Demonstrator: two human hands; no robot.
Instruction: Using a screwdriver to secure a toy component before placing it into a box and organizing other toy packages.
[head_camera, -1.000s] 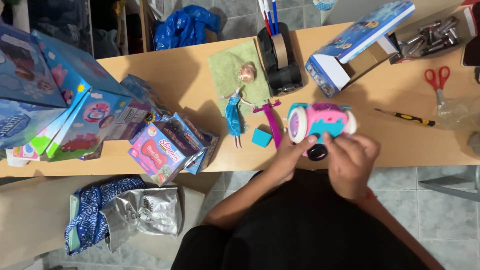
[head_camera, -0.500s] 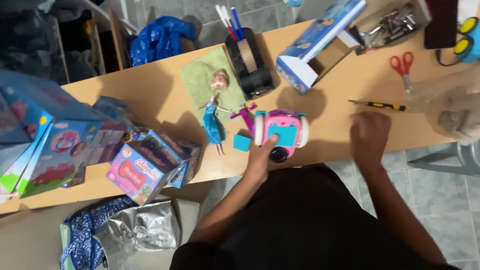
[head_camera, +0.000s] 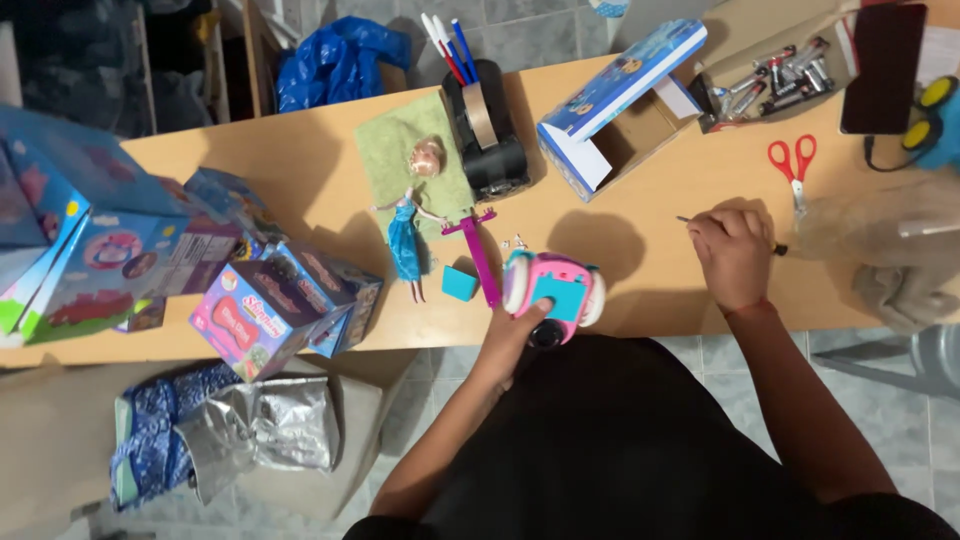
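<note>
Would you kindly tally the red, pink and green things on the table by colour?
Red: 1, the scissors
Pink: 1, the toy vehicle under the left hand
Green: 1, the cloth
Total: 3

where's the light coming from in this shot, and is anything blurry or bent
Head view: hard shadows fall left of the pink toy and open blue box, so light comes from the right; right hand and left hand look sharp; the table edge bows slightly, wide-lens distortion.
</note>
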